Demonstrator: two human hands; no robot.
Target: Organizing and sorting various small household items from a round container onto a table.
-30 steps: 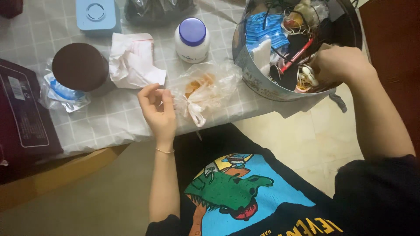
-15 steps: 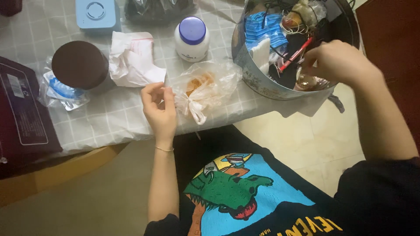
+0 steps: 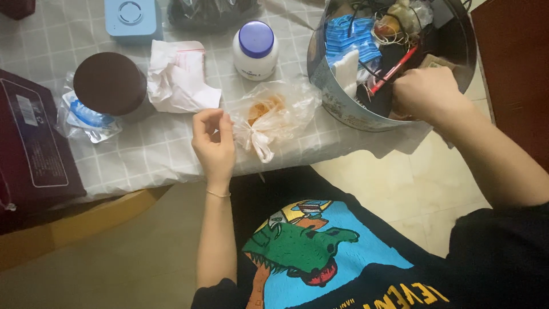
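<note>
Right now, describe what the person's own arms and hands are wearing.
Both forearms are bare. The left hand has a thin gold-coloured bracelet at the wrist. The right hand shows no ring or band. Short black sleeves belong to a black T-shirt with a green cartoon creature print.

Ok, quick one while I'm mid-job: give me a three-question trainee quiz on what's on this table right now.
1. True or false: the right hand is inside the round metal tin.
2. Which thing lies closest to the left hand? A) white bottle with purple cap B) knotted clear plastic bag C) light blue box
3. Fill in: the crumpled white paper lies between the white bottle and the jar with the ____ lid.

Key: 1 true; 2 B; 3 brown.
</note>
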